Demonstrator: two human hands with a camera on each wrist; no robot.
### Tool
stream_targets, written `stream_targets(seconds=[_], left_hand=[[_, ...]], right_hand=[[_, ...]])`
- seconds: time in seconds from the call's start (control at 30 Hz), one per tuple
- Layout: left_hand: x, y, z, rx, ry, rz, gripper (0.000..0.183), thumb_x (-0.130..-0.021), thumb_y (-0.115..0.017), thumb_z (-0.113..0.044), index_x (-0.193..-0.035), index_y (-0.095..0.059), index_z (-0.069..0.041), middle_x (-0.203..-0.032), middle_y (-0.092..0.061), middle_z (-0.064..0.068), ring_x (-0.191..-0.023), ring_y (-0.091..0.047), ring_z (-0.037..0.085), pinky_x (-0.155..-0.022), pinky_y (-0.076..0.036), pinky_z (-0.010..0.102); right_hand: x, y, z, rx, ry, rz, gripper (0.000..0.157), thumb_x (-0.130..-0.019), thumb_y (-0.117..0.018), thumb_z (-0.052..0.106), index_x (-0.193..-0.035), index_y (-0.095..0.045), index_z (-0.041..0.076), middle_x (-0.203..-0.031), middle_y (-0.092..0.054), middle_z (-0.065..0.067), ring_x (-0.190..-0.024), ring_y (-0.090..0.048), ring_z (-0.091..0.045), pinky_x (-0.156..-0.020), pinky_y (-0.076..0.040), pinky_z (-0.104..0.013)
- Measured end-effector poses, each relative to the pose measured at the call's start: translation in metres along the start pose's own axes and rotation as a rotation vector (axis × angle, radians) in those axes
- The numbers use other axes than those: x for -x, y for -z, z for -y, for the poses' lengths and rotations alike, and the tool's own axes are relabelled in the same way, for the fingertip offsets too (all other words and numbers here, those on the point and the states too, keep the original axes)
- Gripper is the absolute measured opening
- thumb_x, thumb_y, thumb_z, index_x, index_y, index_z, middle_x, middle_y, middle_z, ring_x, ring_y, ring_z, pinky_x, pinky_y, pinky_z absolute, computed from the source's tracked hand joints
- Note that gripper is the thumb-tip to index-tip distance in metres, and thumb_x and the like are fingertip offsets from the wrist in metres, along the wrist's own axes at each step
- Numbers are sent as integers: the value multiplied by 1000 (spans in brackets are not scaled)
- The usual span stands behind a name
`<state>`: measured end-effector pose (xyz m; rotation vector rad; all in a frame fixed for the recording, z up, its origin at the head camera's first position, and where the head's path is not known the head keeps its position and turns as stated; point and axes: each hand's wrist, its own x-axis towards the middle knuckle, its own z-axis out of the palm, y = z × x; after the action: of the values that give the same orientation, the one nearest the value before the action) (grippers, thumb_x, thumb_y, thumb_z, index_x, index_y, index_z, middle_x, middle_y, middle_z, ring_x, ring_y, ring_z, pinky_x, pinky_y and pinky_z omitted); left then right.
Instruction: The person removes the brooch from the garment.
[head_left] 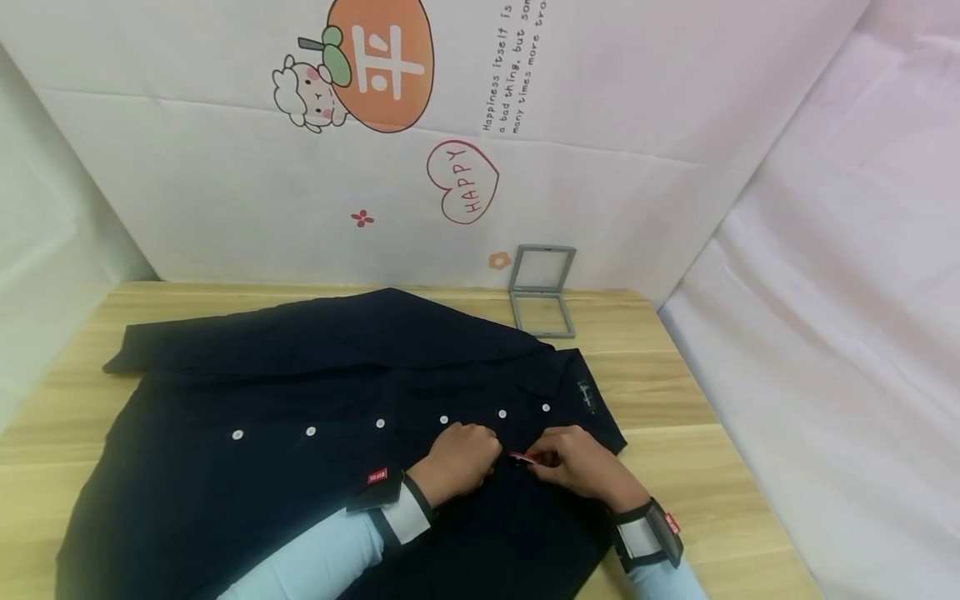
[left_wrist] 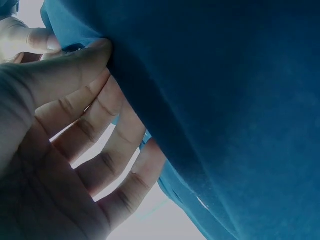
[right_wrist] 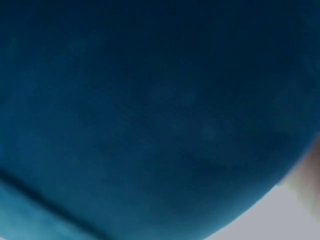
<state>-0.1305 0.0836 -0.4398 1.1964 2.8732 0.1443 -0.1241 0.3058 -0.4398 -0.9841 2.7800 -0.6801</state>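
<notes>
A dark navy shirt (head_left: 300,492) with a row of white buttons (head_left: 380,423) lies spread out, its collar toward the right. My left hand (head_left: 461,457) is at the shirt's front. In the left wrist view, the left hand (left_wrist: 75,115) pinches the edge of the cloth (left_wrist: 215,90) between thumb and fingers. Just to its right, my right hand (head_left: 581,462) pinches a small flat red-and-white thing (head_left: 522,457) against the shirt; its kind is too small to tell. Navy cloth (right_wrist: 150,110) fills most of the right wrist view.
Behind the collar, a grey square frame (head_left: 543,292) stands hinged open at the table's back edge. The wood-grain table (head_left: 660,375) shows around the shirt. A white printed cloth (head_left: 600,192) hangs behind, and white sheets (head_left: 847,292) hang at both sides.
</notes>
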Motion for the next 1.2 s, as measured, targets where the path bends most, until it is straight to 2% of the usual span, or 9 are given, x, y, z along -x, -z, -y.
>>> stream_targets(seconds=[0.4,0.77,1.2], left_hand=[[2,0,1,22,7,-30,18,-85,-77,-27,-71,-68,-19,-73,-62,-6,-59,-54,8,-52,-39,22],[1,-1,2,60,16,-7,16,-86,-76,-24,-73,-70,-19,-73,-62,-6,-58,-52,7,-51,-37,21],[1,2,0,54,20,-1,11,-87,-76,-24,-77,-72,-20,-75,-63,-6,-61,-55,7,-54,-38,20]], right_hand=[[2,1,-1,-8,-21,0,3,-88,-73,14,-89,-75,13,-80,-65,7,-66,-51,7,-56,-46,-14],[3,2,-1,-9,-55,18,4,-88,-72,15,-90,-75,14,-84,-67,6,-69,-54,4,-59,-47,-15],[6,3,-1,-16,-75,5,4,-88,-71,13,-89,-75,13,-82,-67,7,-68,-54,5,-59,-48,-16]])
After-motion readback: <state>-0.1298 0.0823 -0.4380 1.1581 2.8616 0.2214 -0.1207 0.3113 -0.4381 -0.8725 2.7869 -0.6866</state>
